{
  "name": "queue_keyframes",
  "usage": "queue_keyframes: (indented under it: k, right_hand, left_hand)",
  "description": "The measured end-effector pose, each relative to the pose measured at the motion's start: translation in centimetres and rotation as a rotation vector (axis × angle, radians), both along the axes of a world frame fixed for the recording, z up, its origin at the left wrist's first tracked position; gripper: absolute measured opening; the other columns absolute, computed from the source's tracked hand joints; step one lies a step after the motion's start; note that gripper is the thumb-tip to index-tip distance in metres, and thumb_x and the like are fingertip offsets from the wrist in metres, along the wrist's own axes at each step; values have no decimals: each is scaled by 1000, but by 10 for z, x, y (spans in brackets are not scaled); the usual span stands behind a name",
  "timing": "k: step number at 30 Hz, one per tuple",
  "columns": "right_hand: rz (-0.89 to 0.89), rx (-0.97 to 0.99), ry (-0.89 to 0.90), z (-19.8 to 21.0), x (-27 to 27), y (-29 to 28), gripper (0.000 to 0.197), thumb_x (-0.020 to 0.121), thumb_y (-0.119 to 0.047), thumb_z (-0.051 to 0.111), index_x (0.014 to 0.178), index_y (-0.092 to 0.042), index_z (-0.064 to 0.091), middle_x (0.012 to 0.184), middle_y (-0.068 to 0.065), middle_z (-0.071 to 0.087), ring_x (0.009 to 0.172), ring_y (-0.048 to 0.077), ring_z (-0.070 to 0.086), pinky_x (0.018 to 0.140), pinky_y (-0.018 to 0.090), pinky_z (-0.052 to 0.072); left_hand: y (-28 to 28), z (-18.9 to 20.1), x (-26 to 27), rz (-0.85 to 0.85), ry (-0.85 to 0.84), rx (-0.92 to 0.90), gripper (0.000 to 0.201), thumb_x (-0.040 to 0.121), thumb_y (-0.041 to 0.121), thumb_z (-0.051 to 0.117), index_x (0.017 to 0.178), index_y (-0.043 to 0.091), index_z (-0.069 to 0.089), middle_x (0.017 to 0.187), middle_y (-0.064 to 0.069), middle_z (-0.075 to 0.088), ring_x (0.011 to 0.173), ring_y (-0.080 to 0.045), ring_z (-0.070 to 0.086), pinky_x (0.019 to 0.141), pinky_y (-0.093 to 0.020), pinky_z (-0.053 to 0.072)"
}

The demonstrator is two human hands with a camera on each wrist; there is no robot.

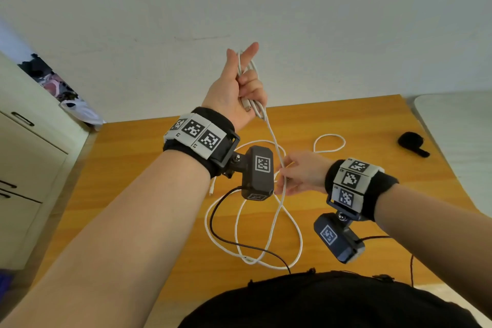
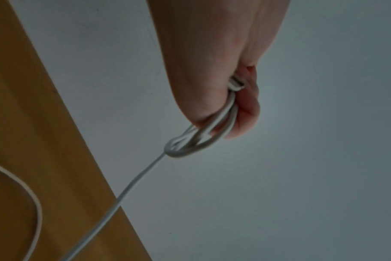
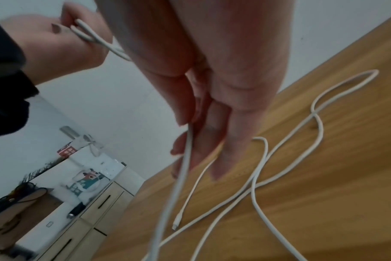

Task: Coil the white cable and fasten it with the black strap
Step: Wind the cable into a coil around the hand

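Note:
My left hand [image 1: 241, 85] is raised above the wooden table [image 1: 133, 168] and grips a few short loops of the white cable [image 1: 277, 205], with one plug end sticking out below the palm. The folded loops [image 2: 190, 144] poke out past the curled fingers in the left wrist view. From there the cable runs down to my right hand [image 1: 295, 173], which pinches it between thumb and fingers [image 3: 185, 113]. The rest lies in loose loops [image 3: 279, 159] on the table. The black strap [image 1: 412, 142] lies at the table's far right, away from both hands.
A pale cabinet with drawers [image 1: 24, 168] stands left of the table, with clutter behind it. A white surface [image 1: 458, 141] adjoins the table's right edge. Thin black camera leads [image 1: 239, 242] cross the cable near my body. The white wall [image 1: 239, 8] is behind.

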State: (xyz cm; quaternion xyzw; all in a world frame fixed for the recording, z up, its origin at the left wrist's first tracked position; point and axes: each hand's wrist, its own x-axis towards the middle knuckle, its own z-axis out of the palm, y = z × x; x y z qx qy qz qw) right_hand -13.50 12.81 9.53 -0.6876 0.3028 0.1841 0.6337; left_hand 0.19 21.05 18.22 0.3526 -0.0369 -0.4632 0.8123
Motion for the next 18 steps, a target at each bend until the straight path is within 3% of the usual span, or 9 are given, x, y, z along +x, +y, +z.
queue_keyframes:
  k: [3, 5, 9, 12, 15, 18]
  right_hand:
    - [-60, -191, -83, 1, -1, -2, 8, 96, -7, 44, 89, -10, 45, 64, 8, 56, 51, 21, 57, 59, 35, 56]
    - [-6, -423, -116, 3, 0, -5, 9, 96, -12, 46, 88, -15, 50, 64, 3, 54, 49, 15, 48, 46, 25, 46]
    - [47, -674, -139, 10, 5, -7, 20, 94, -15, 48, 104, -18, 64, 85, 2, 57, 56, 9, 42, 48, 20, 35]
    - [18, -700, -204, 16, 8, -9, 26, 94, -10, 47, 109, -16, 68, 90, 2, 57, 60, 11, 44, 49, 16, 35]
    - [-35, -682, -282, 20, 9, -13, 22, 91, -11, 54, 104, -15, 71, 86, -2, 58, 65, 7, 46, 53, 14, 35]
    - [-77, -668, -345, 24, 10, -15, 10, 85, -13, 64, 89, -17, 72, 80, -2, 61, 64, 4, 48, 58, 15, 39]
  left_hand:
    - [-2, -5, 1, 37, -63, 55, 39, 95, 52, 35, 108, 27, 61, 47, 9, 33, 37, -4, 25, 42, -15, 29]
    - [-4, -8, 1, 35, -88, 82, 37, 96, 50, 35, 114, 27, 58, 48, 8, 34, 38, -4, 28, 44, -17, 30]
    - [-9, -11, 0, 7, -219, 198, 39, 96, 36, 46, 134, 26, 46, 50, 8, 37, 41, -5, 29, 49, -19, 28]
    - [-12, -15, -5, -27, -394, 288, 38, 100, 27, 40, 138, 23, 42, 55, 7, 37, 46, -5, 31, 55, -21, 31]
    - [-12, -23, -9, -56, -597, 402, 38, 101, 25, 36, 139, 26, 41, 65, 4, 36, 57, -7, 36, 66, -29, 40]
    - [-10, -28, -13, -99, -864, 583, 39, 100, 30, 36, 139, 31, 41, 72, 5, 42, 74, -8, 50, 76, -42, 49]
